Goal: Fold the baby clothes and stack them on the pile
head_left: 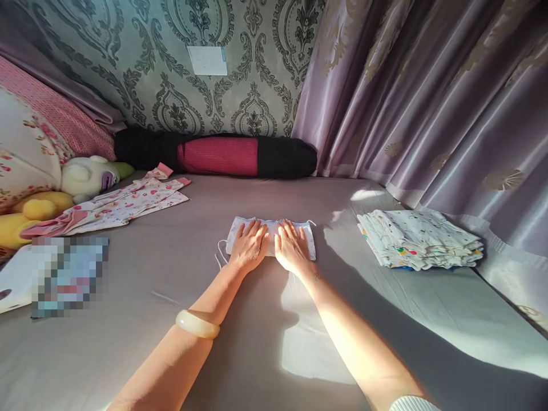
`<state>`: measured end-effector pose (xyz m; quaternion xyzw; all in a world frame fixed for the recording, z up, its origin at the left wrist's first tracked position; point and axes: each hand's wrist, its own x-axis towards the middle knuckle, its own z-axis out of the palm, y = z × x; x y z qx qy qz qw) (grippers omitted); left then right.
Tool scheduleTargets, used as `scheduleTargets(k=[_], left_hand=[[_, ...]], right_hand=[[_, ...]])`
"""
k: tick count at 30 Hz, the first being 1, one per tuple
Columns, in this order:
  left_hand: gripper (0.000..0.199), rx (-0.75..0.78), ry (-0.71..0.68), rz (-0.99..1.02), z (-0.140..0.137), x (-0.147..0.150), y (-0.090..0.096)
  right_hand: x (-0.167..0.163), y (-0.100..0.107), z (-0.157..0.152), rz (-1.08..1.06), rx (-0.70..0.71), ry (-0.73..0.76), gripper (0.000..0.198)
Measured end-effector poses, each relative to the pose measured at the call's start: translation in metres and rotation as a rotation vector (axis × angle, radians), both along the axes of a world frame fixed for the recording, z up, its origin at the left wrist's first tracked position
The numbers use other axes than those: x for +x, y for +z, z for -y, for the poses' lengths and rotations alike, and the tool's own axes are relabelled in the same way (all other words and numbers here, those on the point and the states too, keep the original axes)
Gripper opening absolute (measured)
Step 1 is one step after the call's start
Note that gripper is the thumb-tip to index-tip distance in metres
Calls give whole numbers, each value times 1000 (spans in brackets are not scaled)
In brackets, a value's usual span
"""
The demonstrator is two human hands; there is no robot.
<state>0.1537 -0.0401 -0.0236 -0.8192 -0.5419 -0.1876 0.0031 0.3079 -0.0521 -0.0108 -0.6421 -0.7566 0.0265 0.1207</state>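
Note:
A small white folded cloth (271, 246) with a faint print lies flat on the grey bed sheet, straight in front of me. Thin white strings trail from its left side and its upper right corner. My left hand (250, 244) rests palm down on the left part, fingers stretched out. On the right part my right hand (293, 244) lies the same way, fingers extended. The two hands are slightly apart, with a strip of cloth showing between them. Both palms cover much of the cloth, so its exact kind is hard to make out.
To the right sits a stack of folded printed cloths (422, 240) beside the purple curtain (428, 114). Printed child's trousers (128, 202), plush toys (88, 177) and a partly blurred white item (21, 274) lie left. A black and red bolster (218, 156) lines the wall.

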Motion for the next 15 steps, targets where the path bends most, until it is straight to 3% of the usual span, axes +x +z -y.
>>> scheduleTargets(k=[5,15], left_hand=[[49,-69,-50,-4,-4,3,-3],[51,-139,-46,-3,-5,3,-3]], right_hand=[[-2,2,-2,-20,-32,113,51],[-1,-2,-3,-30,-35,123,51]])
